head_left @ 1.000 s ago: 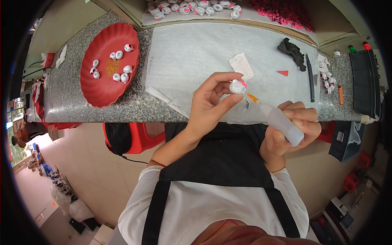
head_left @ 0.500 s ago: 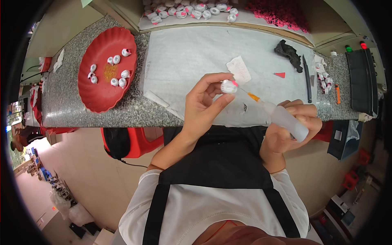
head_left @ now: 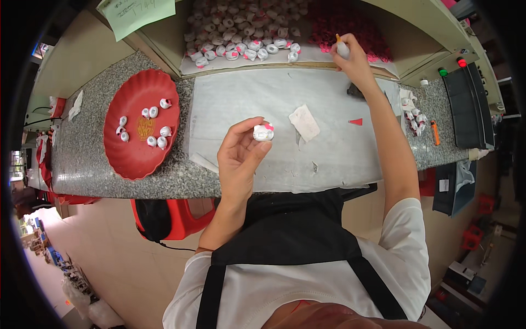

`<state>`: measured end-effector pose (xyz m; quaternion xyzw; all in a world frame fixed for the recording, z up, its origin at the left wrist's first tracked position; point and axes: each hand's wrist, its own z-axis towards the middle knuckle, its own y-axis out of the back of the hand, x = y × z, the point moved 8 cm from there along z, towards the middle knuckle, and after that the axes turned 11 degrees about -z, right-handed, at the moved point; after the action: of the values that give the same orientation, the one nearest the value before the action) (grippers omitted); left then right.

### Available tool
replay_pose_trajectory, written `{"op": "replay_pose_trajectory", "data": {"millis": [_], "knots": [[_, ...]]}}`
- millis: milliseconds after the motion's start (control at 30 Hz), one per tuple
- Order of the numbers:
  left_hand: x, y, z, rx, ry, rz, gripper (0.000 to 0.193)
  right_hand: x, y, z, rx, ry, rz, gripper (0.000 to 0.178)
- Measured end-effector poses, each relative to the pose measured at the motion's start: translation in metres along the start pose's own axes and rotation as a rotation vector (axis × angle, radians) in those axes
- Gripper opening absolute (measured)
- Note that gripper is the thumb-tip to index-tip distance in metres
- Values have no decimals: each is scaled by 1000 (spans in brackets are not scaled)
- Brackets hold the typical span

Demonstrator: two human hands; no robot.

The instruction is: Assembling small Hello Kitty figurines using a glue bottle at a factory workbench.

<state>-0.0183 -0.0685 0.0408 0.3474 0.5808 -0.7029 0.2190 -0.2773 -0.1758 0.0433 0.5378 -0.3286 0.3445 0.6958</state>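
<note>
Pinching the white bead [head_left: 263, 133] in the fingers [head_left: 256, 156] of the left hand [head_left: 236, 158], above the paper sheet [head_left: 219, 109]; gripping the bottle [head_left: 343, 50] in the right hand [head_left: 356, 59] beside the pink pieces [head_left: 322, 30]; seemingly selecting one, needing a light pick next

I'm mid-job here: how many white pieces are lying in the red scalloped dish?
9 in the red scalloped dish: an upper-right trio, a left trio and a lower-right trio. None seems hidden.
</note>
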Motion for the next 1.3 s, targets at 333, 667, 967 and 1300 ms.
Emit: {"op": "replay_pose_trajectory", "data": {"millis": [333,667,967,1300], "knots": [[2,2,6,-12,14,29,33,-6,-29,45,-121,52,-997,23],[3,-1,-1,-30,-26,110,34,20,4,0,-242,92,-259,21],[13,-14,-1,-3,40,37,33,44,-32,-100,78,-275,658,11],[16,-11,-5,35,40,62,34,50,-73,-132,148,-358,879,19]]}}
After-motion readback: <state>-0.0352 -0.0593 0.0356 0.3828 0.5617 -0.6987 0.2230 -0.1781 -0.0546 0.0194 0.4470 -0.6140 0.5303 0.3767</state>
